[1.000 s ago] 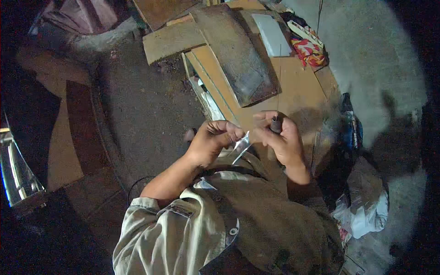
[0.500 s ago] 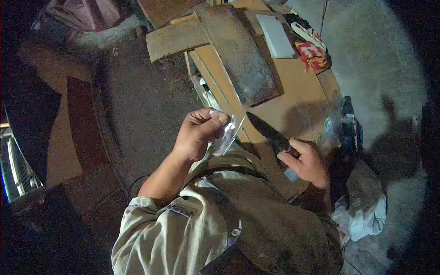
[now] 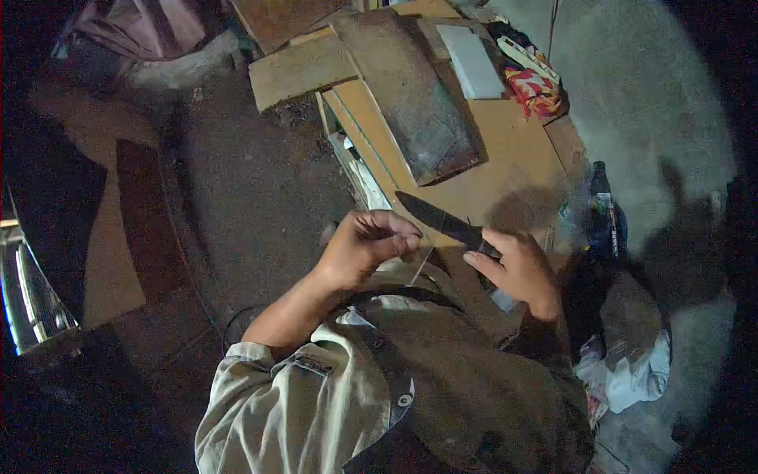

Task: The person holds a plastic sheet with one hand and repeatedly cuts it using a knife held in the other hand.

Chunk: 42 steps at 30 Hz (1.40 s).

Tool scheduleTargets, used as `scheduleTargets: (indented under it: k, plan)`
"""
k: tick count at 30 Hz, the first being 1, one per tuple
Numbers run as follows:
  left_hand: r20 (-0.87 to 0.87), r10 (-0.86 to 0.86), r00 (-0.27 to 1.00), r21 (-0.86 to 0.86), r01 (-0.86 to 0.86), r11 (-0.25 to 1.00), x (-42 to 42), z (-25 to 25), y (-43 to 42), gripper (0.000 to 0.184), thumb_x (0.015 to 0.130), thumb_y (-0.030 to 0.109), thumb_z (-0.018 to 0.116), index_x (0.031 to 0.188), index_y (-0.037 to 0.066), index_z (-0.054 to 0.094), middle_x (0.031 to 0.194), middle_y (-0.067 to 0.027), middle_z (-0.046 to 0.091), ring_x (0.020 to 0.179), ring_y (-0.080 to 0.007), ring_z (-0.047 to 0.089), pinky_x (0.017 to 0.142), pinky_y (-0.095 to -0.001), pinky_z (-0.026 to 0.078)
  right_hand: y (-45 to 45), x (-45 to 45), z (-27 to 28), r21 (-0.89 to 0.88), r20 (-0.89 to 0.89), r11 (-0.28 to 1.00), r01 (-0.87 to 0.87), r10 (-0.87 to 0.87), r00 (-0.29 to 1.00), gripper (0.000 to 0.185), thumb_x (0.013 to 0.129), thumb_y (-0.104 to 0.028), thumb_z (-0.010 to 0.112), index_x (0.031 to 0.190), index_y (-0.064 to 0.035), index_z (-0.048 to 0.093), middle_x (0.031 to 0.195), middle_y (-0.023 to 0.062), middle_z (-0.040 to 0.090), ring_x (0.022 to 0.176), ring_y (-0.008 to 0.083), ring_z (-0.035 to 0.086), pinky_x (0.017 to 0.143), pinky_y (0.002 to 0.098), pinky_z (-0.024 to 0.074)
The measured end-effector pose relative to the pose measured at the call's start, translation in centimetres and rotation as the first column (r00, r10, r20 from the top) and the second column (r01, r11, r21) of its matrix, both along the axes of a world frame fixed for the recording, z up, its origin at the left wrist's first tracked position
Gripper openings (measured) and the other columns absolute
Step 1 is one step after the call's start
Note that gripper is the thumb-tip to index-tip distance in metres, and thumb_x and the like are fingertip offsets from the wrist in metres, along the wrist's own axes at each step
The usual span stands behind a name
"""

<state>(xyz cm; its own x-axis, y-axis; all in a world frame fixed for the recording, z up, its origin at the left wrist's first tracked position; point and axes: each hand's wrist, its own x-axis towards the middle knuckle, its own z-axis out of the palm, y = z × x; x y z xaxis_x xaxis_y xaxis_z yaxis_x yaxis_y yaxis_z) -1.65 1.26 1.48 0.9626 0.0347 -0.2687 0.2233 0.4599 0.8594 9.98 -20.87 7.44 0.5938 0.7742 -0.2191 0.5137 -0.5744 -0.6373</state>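
Black steel is showing on the knife (image 3: 442,224) that the right hand (image 3: 517,271) is holding near the brown surface (image 3: 523,152). The left hand (image 3: 355,251) is pinching its fingertips together; what they hold is unclear. Farther out, a worn board (image 3: 407,99) is lying near a white slab (image 3: 470,63).

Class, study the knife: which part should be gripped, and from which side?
The knife is best gripped by its dark handle, coming from the person's right, as the right hand does. The blade tapers leftward to a point, so I would keep fingers away from that end.
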Motion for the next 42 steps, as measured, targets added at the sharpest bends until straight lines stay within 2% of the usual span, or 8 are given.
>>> scheduleTargets:
  k: [6, 16, 19, 22, 24, 27, 30, 42]
  plan:
    - [0.059, -0.133, 0.989, 0.218, 0.117, 0.969, 0.0, -0.3, -0.2, 0.007, 0.083, 0.006, 0.065, 0.087, 0.000, 0.066, 0.080, -0.0030, 0.066, 0.075, -0.0094, 0.059, 0.071, -0.0248, 0.047, 1.3, 0.3, -0.6, 0.039, 0.034, 0.997, -0.061, 0.060, 0.998, 0.028, 0.080, -0.028, 0.066, 0.085, -0.0025, 0.055, 0.074, 0.0193, 0.058, 0.069, 0.0398, 0.058, 0.058, 0.0429, 0.0440]
    - [0.019, -0.196, 0.980, 0.011, 0.196, 0.981, -0.7, -0.9, 0.5, 0.007, 0.084, 0.006, 0.065, 0.084, -0.001, 0.065, 0.077, -0.0042, 0.065, 0.070, -0.0113, 0.059, 0.066, -0.0256, 0.048, 0.4, 2.3, -2.0, 0.073, 0.120, 0.984, -0.165, 0.156, 0.980, 0.027, 0.081, -0.027, 0.064, 0.090, -0.0023, 0.057, 0.077, 0.0202, 0.059, 0.072, 0.0408, 0.057, 0.059, 0.0437, 0.0445]
    - [0.065, -0.188, 0.980, -0.082, 0.193, 0.978, -0.7, -1.3, 0.6, 0.006, 0.084, 0.004, 0.064, 0.084, -0.001, 0.065, 0.077, -0.0043, 0.065, 0.070, -0.0114, 0.059, 0.066, -0.0256, 0.048, -0.9, 3.7, -1.8, 0.033, 0.281, 0.953, 0.302, -0.299, 0.912, 0.028, 0.083, -0.027, 0.064, 0.093, -0.0023, 0.057, 0.073, 0.0195, 0.058, 0.065, 0.0341, 0.059, 0.057, 0.0405, 0.0442]
    - [0.048, -0.197, 0.979, -0.055, 0.199, 0.978, -0.3, -1.3, 0.3, 0.005, 0.084, 0.003, 0.063, 0.085, -0.002, 0.065, 0.077, -0.0045, 0.065, 0.070, -0.0115, 0.059, 0.066, -0.0256, 0.048, -1.6, 4.2, -3.3, 0.210, 0.034, 0.895, 0.394, -0.410, 0.912, 0.025, 0.084, -0.025, 0.064, 0.095, -0.0033, 0.059, 0.068, 0.0112, 0.058, 0.058, 0.0202, 0.056, 0.053, 0.0325, 0.0435]
    - [0.030, -0.241, 0.970, 0.020, 0.240, 0.971, 0.5, -1.1, -0.1, 0.005, 0.084, 0.002, 0.063, 0.085, -0.002, 0.064, 0.077, -0.0046, 0.065, 0.070, -0.0115, 0.059, 0.066, -0.0256, 0.048, -0.4, 1.9, -4.5, 0.276, -0.560, 0.782, 0.558, -0.342, 0.755, 0.020, 0.083, -0.021, 0.064, 0.092, -0.0048, 0.060, 0.068, 0.0007, 0.055, 0.057, 0.0085, 0.050, 0.052, 0.0244, 0.0412]
    - [-0.004, -0.279, 0.960, 0.073, 0.278, 0.958, 1.4, -1.2, -0.8, 0.004, 0.083, 0.001, 0.062, 0.086, -0.002, 0.064, 0.078, -0.0048, 0.064, 0.071, -0.0117, 0.059, 0.066, -0.0258, 0.048, 2.0, -0.5, -5.1, 0.269, -0.726, 0.769, 0.580, -0.234, 0.647, 0.019, 0.079, -0.019, 0.067, 0.090, -0.0058, 0.060, 0.071, -0.0043, 0.054, 0.056, 0.0061, 0.047, 0.051, 0.0204, 0.0394]
    - [-0.021, -0.239, 0.971, -0.095, 0.236, 0.967, 1.7, -2.3, -1.2, 0.006, 0.083, 0.000, 0.063, 0.088, -0.003, 0.063, 0.079, -0.0054, 0.064, 0.071, -0.0124, 0.059, 0.067, -0.0262, 0.048, 2.4, -0.9, -6.3, 0.245, -0.771, 0.766, 0.594, -0.218, 0.599, 0.022, 0.080, -0.018, 0.066, 0.094, -0.0034, 0.058, 0.075, -0.0009, 0.057, 0.058, 0.0062, 0.048, 0.052, 0.0223, 0.0387]
    - [-0.205, -0.070, 0.976, 0.115, 0.096, 0.989, 2.1, -2.9, -0.2, 0.034, 0.087, 0.017, 0.061, 0.114, -0.003, 0.056, 0.091, -0.0111, 0.066, 0.082, -0.0160, 0.062, 0.077, -0.0296, 0.048, 5.5, 7.9, -11.4, 0.395, -0.733, 0.551, 0.735, -0.293, 0.614, 0.017, 0.077, -0.017, 0.068, 0.084, -0.0071, 0.057, 0.074, 0.0015, 0.056, 0.055, 0.0109, 0.048, 0.053, 0.0264, 0.0384]
